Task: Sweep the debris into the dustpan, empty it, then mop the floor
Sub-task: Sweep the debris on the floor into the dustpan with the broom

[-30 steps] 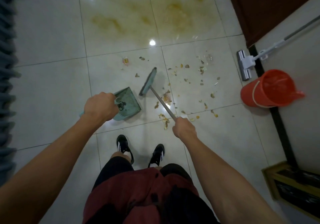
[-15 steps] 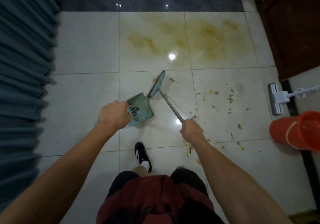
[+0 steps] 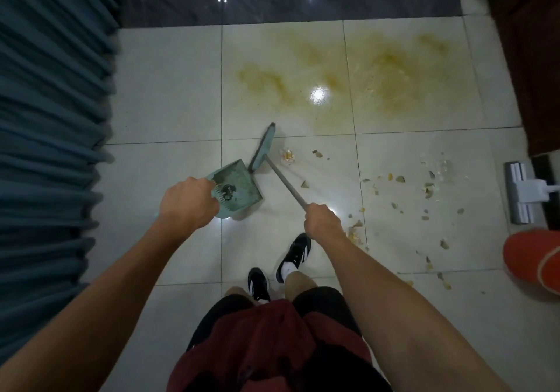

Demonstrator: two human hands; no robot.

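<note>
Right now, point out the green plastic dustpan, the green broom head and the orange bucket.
green plastic dustpan point(image 3: 239, 184): head view, on its flat tray.
green broom head point(image 3: 263, 146): head view, middle of the bristle block.
orange bucket point(image 3: 528, 253): head view, on its side wall.

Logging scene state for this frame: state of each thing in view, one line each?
left hand: grips dustpan handle
right hand: grips broom handle
dustpan: low over tiles, small dark clump inside
broom: head by dustpan mouth
debris: scattered, unswept
stain: yellow, unmopped
mop: head flat on floor
bucket: orange, beside mop
</note>
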